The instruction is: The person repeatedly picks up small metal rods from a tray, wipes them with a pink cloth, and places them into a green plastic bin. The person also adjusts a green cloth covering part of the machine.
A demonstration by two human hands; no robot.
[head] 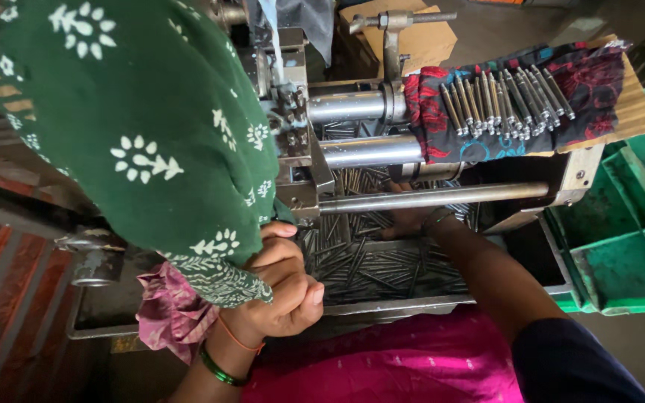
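My left hand, with a green bangle and an orange thread at the wrist, is curled into a fist on the edge of a green cloth with white flower prints that hangs over the left of the machine. My right hand reaches under a long steel rod into a metal tray full of loose thin metal pins. The rod and the machine hide its fingers, so I cannot see whether it holds any pins.
Two steel cylinders of the machine lie above the tray. Several pins lie in a row on a red and black patterned cloth over a wooden board. Green plastic bins stand at the right. Pink fabric is at the bottom.
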